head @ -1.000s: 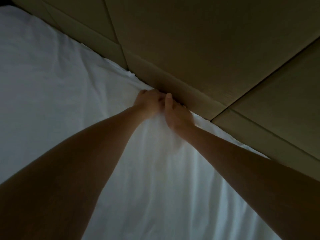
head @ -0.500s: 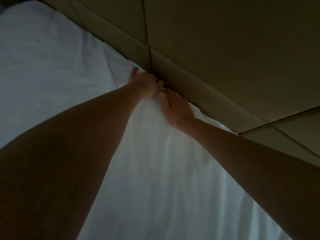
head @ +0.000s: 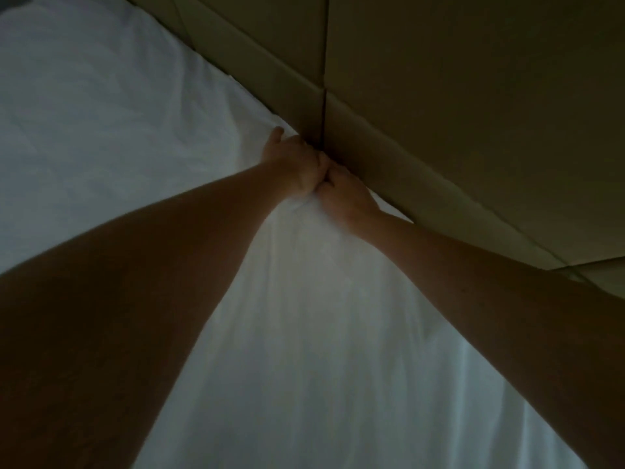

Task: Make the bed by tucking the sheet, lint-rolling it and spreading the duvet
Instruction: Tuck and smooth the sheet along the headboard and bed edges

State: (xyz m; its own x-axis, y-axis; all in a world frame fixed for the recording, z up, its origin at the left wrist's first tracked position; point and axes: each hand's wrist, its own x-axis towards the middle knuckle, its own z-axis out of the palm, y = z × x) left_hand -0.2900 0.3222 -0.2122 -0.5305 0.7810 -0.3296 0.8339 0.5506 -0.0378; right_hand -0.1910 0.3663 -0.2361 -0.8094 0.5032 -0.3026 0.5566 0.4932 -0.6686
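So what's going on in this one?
A person is leaning over a bed with both arms stretched out. The left hand and right hand meet at the far edge of the white sheet, where it runs against a padded wall panel. Their fingers are curled into the fabric, which bunches between them. This looks like the tucking step. No lint roller or duvet is in view.

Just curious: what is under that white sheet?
Only the white sheet shows; whatever lies beneath is covered. Left hand and right hand meet at its edge by the wall panel.
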